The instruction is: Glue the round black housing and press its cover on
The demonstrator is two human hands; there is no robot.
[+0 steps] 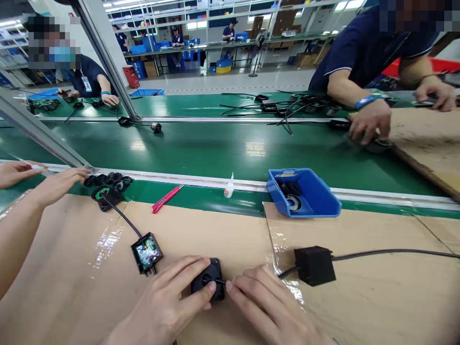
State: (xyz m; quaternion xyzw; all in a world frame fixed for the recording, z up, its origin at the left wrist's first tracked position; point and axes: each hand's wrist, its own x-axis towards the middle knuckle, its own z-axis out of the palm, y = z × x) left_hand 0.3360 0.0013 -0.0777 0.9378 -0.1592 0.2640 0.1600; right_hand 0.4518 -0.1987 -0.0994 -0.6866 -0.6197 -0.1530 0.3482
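Note:
My left hand (168, 299) holds a small black square part (209, 277) flat on the cardboard-covered bench, thumb pressed on its face. My right hand (269, 306) pinches a thin black wire (220, 281) at the part's round centre opening. Just left lies an open black box with a green circuit board (146, 251), its cable running up to a black coil part (105, 196). To the right sits a closed black box (315, 264) with a thick black cable (395, 252) leading off right.
A blue bin (312, 194) with round parts, a small glue bottle (229, 187), a red utility knife (166, 199) and several black rings (109, 178) lie by the green conveyor (215, 148). A neighbour's hands (53, 184) reach in at left; other people work across the belt.

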